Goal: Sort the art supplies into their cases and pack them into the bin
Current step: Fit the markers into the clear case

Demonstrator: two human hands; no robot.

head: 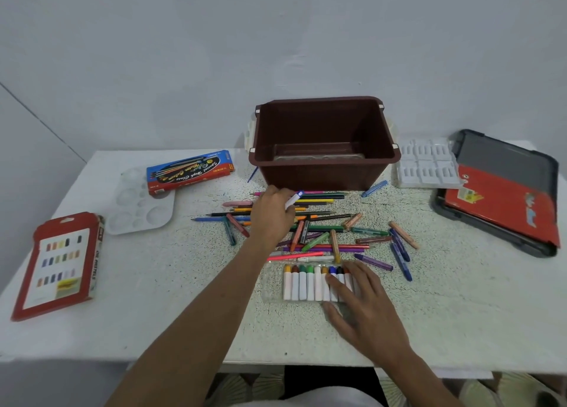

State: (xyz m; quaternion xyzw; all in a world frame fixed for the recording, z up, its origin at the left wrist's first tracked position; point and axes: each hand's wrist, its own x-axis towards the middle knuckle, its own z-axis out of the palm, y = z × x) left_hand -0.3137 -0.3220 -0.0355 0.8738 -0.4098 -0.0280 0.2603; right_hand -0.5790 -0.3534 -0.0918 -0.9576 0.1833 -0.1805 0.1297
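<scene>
The white marker with a blue cap (293, 200) is pinched at its lower end between the thumb and the fingers (285, 211) of the left hand (270, 216). It is lifted over the far part of a loose pile of coloured pencils, crayons and pens (325, 231), and its cap points toward the dark brown plastic bin (306, 173). The pile lies in the middle of the white speckled tabletop (184, 299), just in front of the bin.

Near the person there is a clear plastic case (274, 287) that lies flat. It contains a row of white markers with caps of different colours (302, 284). The right hand (365, 305) rests on the right end of this case, with its fingers (337, 284) straight and spread over the markers and the thumb beside the near edge.

The bin stands at the far side of the tabletop, and a clear flat object (316, 155) lies on its bottom. To the left of it are a blue and red flat cardboard box (190, 172), which partly lies on a white plastic paint palette (138, 210), and closer to the edge a red oil pastel box (58, 265). To the right of the bin are a white moulded plastic tray (426, 164) and a dark grey plastic lid (506, 152) with a red flat box (497, 201) on it.
</scene>
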